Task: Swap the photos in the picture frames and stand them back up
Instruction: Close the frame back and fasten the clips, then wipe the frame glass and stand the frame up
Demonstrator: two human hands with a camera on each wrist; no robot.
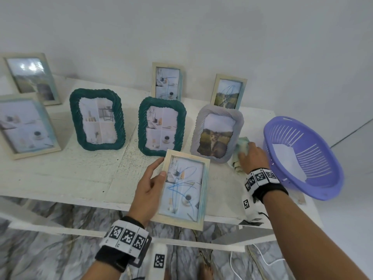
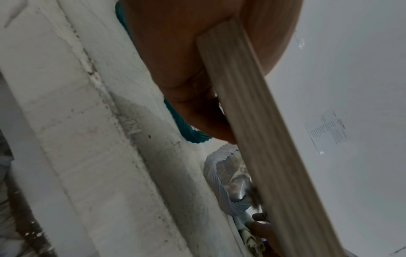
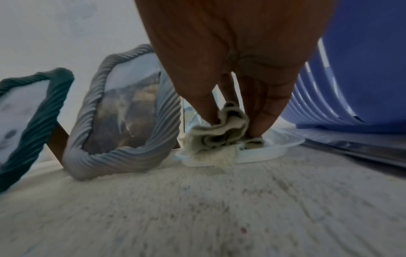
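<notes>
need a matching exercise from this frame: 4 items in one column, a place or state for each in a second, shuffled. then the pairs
Items
1. scribbled wooden frame
2. crumpled cloth
3. lilac ribbed frame
4. purple basket

Places or states
A. stands on the table between a green frame and the cloth
B. sits at the table's right end, a white sheet inside
C. held off the table by the left hand
D. pinched by the right hand on the tabletop

Pairs: 1-C, 2-D, 3-A, 4-B
</notes>
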